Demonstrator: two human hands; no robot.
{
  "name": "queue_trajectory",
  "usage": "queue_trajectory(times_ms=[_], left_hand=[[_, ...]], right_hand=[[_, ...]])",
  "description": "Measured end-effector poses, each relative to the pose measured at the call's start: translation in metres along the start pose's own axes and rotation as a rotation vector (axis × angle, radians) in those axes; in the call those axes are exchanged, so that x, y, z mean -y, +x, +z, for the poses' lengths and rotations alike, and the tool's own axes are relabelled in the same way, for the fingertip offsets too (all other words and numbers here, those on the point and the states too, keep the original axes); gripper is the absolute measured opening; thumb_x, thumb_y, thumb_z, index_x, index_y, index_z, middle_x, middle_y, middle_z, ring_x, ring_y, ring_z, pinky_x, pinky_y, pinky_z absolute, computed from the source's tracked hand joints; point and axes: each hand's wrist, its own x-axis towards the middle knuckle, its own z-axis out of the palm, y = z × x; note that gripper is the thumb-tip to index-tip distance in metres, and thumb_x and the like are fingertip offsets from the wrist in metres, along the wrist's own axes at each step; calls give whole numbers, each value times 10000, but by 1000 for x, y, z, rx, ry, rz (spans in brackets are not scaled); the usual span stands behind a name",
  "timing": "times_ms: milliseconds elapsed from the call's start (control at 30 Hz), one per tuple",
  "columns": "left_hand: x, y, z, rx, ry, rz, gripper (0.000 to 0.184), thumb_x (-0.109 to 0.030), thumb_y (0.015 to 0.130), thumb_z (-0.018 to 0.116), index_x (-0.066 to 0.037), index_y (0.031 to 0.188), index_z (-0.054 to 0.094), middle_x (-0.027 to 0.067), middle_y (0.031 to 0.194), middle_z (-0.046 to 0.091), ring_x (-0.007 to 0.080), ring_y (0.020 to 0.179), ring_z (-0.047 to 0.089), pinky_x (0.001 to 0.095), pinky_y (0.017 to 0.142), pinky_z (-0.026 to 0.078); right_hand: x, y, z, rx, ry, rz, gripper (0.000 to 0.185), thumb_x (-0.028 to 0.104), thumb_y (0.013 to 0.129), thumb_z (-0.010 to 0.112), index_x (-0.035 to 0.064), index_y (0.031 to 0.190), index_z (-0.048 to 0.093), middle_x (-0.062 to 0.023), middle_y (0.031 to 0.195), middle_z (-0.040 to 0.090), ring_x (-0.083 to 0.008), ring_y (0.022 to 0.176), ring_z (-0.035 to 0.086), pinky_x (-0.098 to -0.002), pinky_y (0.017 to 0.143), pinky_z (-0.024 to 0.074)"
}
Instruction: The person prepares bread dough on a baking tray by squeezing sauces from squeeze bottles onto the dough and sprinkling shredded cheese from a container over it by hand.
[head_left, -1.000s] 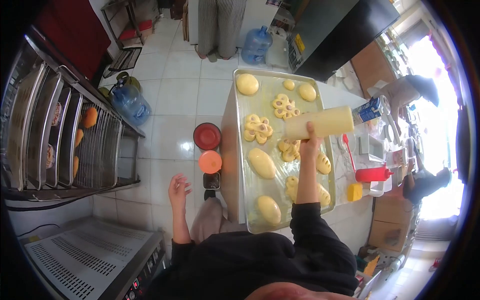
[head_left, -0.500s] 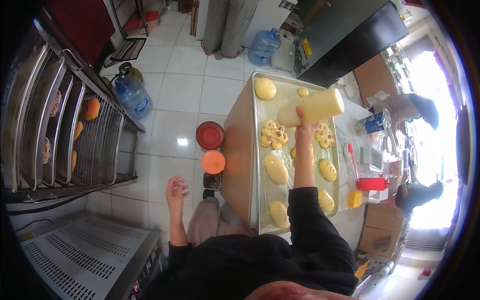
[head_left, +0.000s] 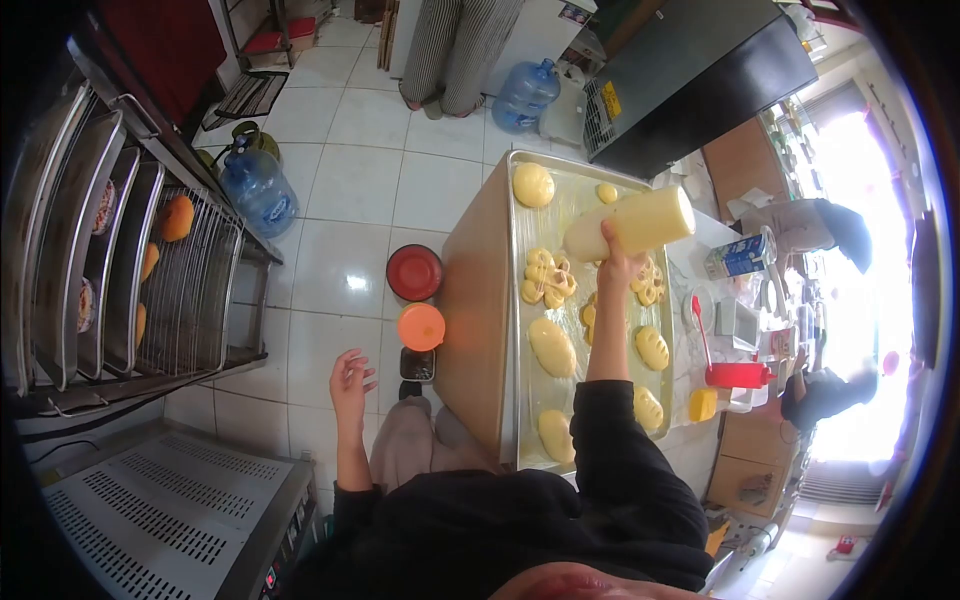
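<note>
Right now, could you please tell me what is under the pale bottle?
The tray, with dough pieces nearby; whatever the bottle and right hand cover cannot be seen.

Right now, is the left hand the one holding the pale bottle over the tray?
No, the right hand grips the bottle over the tray, while the left hand is off to the side, empty.

At the bottom of the frame, I wear a black top with long black sleeves. My pants look grey-brown and baggy.
</note>
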Motion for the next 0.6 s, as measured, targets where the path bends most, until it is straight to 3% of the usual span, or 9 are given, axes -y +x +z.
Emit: queue_trajectory(times_ms=[267, 367, 467, 567, 600], left_hand=[[-3, 4, -1, -13, -2, 6, 260, -192, 899, 475, -95, 1139, 497, 63, 1003, 558, 140, 825, 575, 272, 671, 502], [-4, 6, 1, -4, 1, 0, 261, -198, 899, 476, -96, 1138, 499, 62, 1003, 557, 139, 824, 572, 272, 674, 501], [-5, 7, 7, 16, 11, 1, 261, -201, 899, 477, -97, 1137, 498, 61, 1006, 554, 138, 825, 571, 271, 676, 500], [-7, 8, 10, 20, 11, -8, 261, -204, 899, 477, -95, 1136, 498, 61, 1008, 552, 139, 827, 571, 271, 674, 500], [-8, 8, 10, 18, 7, -12, 261, -204, 900, 477, -95, 1136, 498, 62, 1009, 551, 139, 828, 571, 271, 673, 500]], right_hand=[[17, -45, -20, 91, 78, 44, 407, 166, 656, 745, -15, 980, 577, -89, 993, 565, -176, 864, 540, -326, 712, 450], [15, -18, -17, -22, -65, 41, 370, 166, 659, 740, -10, 949, 592, -83, 985, 571, -175, 851, 544, -319, 714, 453], [1, 10, -9, -38, 56, -21, 359, 183, 661, 740, -6, 933, 603, -84, 993, 575, -181, 849, 546, -321, 719, 453], [-12, 0, -24, -103, -42, 18, 361, 183, 666, 734, -12, 938, 600, -84, 981, 578, -177, 834, 544, -320, 718, 450], [-6, -11, -28, -67, 15, 30, 387, 127, 664, 727, -16, 984, 564, -87, 975, 569, -180, 836, 550, -316, 732, 461]])
